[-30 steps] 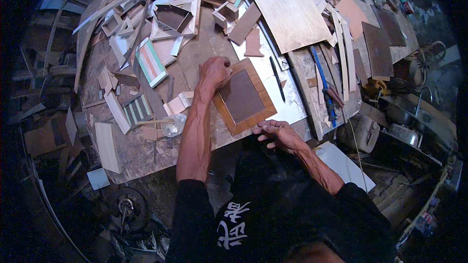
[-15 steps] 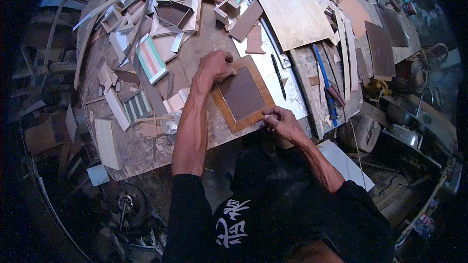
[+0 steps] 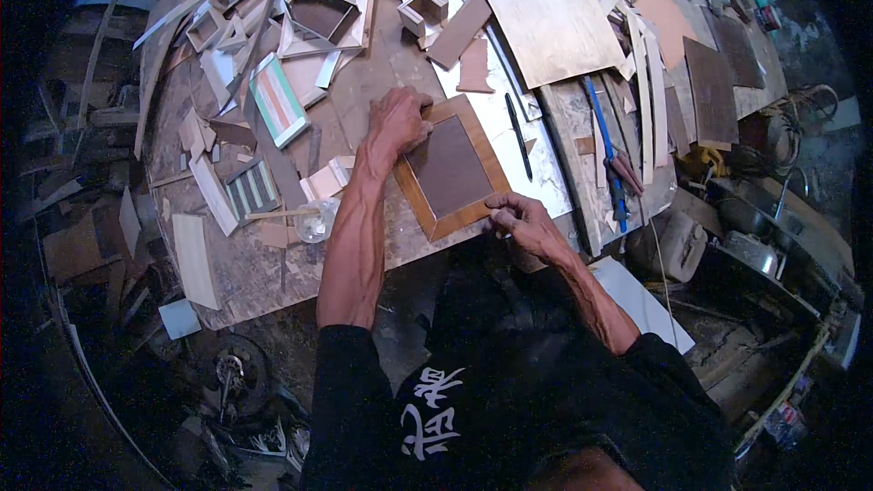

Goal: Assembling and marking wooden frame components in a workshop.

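Observation:
A brown wooden frame (image 3: 484, 147) with a dark brown panel (image 3: 447, 171) inside it lies tilted at the near edge of the workbench. My left hand (image 3: 400, 123) is closed on its far left corner, fingers curled over the rim. At the near right corner, my right hand (image 3: 523, 225) pinches the frame between thumb and fingers. Just right of the frame, a black pen (image 3: 519, 138) rests on a white sheet (image 3: 548, 184). A small clear cup (image 3: 316, 222) with a thin wooden stick across it stands beside my left forearm.
Wood offcuts and small box frames (image 3: 329, 16) crowd the far left of the workbench (image 3: 264, 284). A large pale board (image 3: 543, 14) lies at the far middle. To the right are a blue bar clamp (image 3: 607, 150), long strips (image 3: 649, 95) and dark panels (image 3: 710, 91).
The view has shifted slightly. Both hands keep their grip on the wooden frame, which has hardly moved.

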Available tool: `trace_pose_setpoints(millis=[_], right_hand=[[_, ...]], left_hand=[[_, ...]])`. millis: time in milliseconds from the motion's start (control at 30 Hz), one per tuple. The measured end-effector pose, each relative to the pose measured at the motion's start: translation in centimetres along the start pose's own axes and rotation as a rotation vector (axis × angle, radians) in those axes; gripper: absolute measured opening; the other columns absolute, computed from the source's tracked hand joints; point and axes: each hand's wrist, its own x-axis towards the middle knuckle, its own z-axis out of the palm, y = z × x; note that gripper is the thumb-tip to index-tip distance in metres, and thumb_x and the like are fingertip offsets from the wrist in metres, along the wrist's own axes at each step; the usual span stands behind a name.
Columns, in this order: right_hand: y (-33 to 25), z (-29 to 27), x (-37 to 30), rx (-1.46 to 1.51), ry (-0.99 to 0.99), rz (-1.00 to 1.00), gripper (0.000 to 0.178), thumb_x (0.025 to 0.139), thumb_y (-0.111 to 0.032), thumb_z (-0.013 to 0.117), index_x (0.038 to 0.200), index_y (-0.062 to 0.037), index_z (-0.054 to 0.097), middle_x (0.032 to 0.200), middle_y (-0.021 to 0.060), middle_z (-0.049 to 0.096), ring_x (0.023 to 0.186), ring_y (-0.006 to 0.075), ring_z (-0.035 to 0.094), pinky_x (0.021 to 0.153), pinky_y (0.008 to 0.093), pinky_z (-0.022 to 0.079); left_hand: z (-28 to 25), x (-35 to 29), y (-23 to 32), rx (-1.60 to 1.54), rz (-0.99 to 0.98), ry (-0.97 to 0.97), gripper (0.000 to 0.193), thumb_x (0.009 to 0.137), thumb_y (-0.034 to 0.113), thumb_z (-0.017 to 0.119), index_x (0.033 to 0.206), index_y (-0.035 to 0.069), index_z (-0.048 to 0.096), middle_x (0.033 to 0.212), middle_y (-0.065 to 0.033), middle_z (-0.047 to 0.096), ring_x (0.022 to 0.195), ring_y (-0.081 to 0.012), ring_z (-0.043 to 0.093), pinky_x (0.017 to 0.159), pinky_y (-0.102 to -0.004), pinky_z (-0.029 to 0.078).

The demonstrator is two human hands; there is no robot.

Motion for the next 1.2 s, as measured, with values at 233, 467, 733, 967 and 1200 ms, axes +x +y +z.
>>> trace_pose_setpoints(millis=[233, 467, 733, 967, 1200], right_hand=[[-0.5, -0.1, -0.4, 0.075, -0.028, 0.008, 0.030, 0.091, -0.012, 0.053, 0.116, 0.0040, 0.055, 0.087, 0.0074, 0.065, 0.073, 0.0122, 0.057, 0.067, 0.0255, 0.048], [-0.8, -0.1, -0.6, 0.072, -0.041, 0.026, 0.028, 0.091, -0.011, 0.053, 0.115, 0.0041, 0.055, 0.087, 0.0079, 0.064, 0.073, 0.0126, 0.057, 0.067, 0.0257, 0.048], [0.2, 0.0, -0.1, 0.119, -0.061, 0.030, 0.028, 0.092, -0.010, 0.052, 0.117, 0.0047, 0.054, 0.091, 0.0097, 0.065, 0.078, 0.0145, 0.060, 0.070, 0.0263, 0.049], [-0.1, -0.4, 0.0, 0.127, -0.094, 0.009, 0.027, 0.093, -0.009, 0.052, 0.116, 0.0047, 0.053, 0.091, 0.0101, 0.065, 0.077, 0.0140, 0.060, 0.069, 0.0258, 0.049], [-0.2, -0.5, -0.1, 0.122, -0.096, 0.007, 0.023, 0.094, -0.010, 0.053, 0.111, 0.0039, 0.055, 0.087, 0.0086, 0.064, 0.072, 0.0125, 0.058, 0.067, 0.0247, 0.048]], left_hand=[[0.9, -0.9, 0.9, 0.044, -0.019, 0.118, 0.032, 0.072, 0.029, 0.073, 0.099, 0.013, 0.069, 0.099, -0.0145, 0.062, 0.098, -0.0343, 0.058, 0.082, -0.0491, 0.046], [2.0, -1.4, 1.5, 0.087, -0.053, 0.142, 0.032, 0.075, 0.031, 0.069, 0.101, 0.013, 0.067, 0.102, -0.0123, 0.060, 0.102, -0.0326, 0.055, 0.081, -0.0518, 0.044], [2.4, -1.7, 1.6, 0.060, -0.095, 0.137, 0.034, 0.076, 0.034, 0.068, 0.103, 0.013, 0.066, 0.102, -0.0118, 0.059, 0.105, -0.0312, 0.054, 0.082, -0.0517, 0.042], [1.8, -1.5, 2.3, 0.041, -0.135, 0.136, 0.036, 0.076, 0.034, 0.068, 0.105, 0.012, 0.066, 0.103, -0.0113, 0.060, 0.107, -0.0312, 0.053, 0.087, -0.0538, 0.040], [2.2, -3.3, 5.6, 0.081, -0.200, 0.309, 0.045, 0.075, 0.021, 0.067, 0.117, 0.009, 0.057, 0.121, -0.0119, 0.050, 0.113, -0.0323, 0.048, 0.091, -0.0542, 0.038]])
